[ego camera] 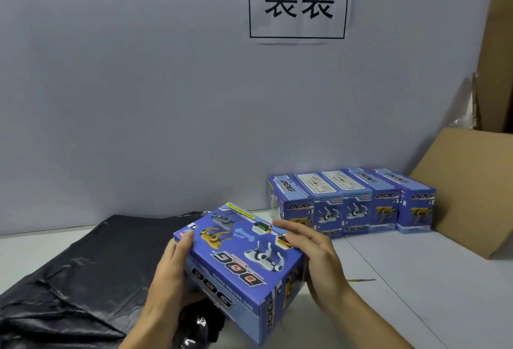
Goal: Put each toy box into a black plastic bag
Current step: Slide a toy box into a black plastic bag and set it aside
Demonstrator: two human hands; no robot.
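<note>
Both hands are holding one toy box [238, 260] in the air, tilted, just in front of the row of boxes [352, 204] that is standing against the wall. The left hand [169, 268] is gripping the box's left side, thumb curled over the top edge. The right hand [316, 260] is lying along the right side with fingers nearly straight, pressing the top face rather than wrapping it. The black bags [72, 271] are lying flat in a crumpled heap to the left of the row of boxes, partly under the held box (no open mouth is showing, so I cannot tell which bag is ready).

Step in hand, by my reading: carrying the box toward a bag. Five boxes are waiting in the row.

Risks: the thin film is clinging to itself, so a box corner is likely to snag or tear it if pushed in before the mouth is spread. The flat right-hand hold is giving little purchase; freeing the left hand to open a bag could let the box slip.
</note>
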